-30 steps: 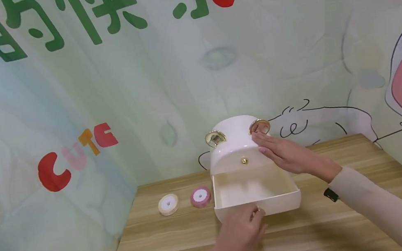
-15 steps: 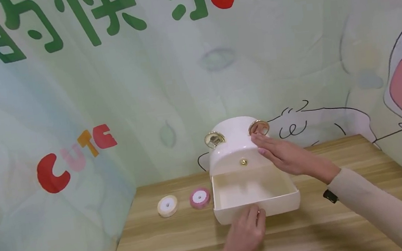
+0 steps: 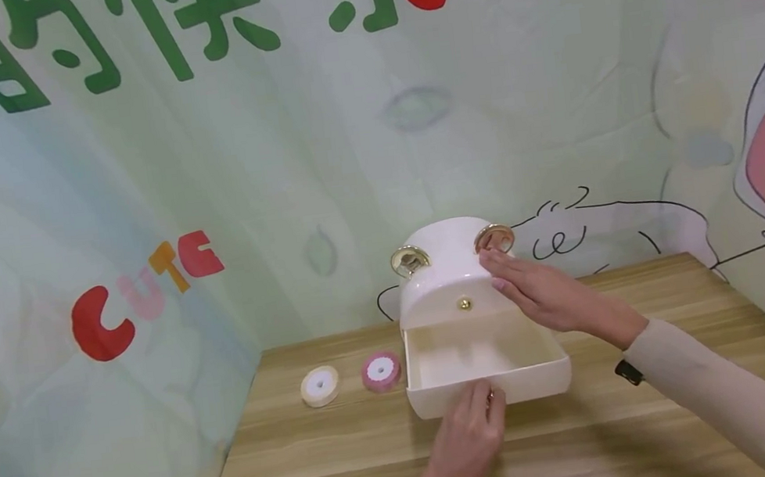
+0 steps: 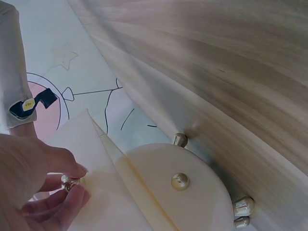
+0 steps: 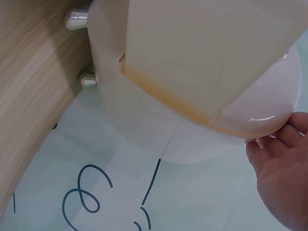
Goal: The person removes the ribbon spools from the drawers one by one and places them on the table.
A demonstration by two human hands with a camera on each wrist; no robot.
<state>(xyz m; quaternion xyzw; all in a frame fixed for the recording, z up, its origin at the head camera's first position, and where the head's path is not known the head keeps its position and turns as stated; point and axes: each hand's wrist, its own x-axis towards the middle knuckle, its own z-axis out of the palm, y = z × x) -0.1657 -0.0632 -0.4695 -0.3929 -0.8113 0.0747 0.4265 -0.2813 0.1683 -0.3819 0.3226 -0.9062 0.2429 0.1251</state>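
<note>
A white rounded box (image 3: 452,262) with gold round ears stands at the back of the table, its lower drawer (image 3: 534,384) pulled out and empty inside. My left hand (image 3: 463,438) pinches the gold knob on the drawer front; in the left wrist view the fingers close round that knob (image 4: 70,182). My right hand (image 3: 548,294) rests with fairly straight fingers on the box's upper right side, by the right ear (image 3: 494,240). The right wrist view shows the right hand (image 5: 284,168) touching the box's curved edge. Another gold knob (image 3: 464,304) sits on the upper front.
Left of the box, a cream ribbon spool (image 3: 320,386) and a pink ribbon spool (image 3: 381,372) lie on the wooden table (image 3: 322,458). A printed curtain (image 3: 275,164) hangs behind the table.
The left hand's fingers have settled round the drawer knob, with the wrist slightly further right than a second ago. The drawer and the right hand look unchanged.
</note>
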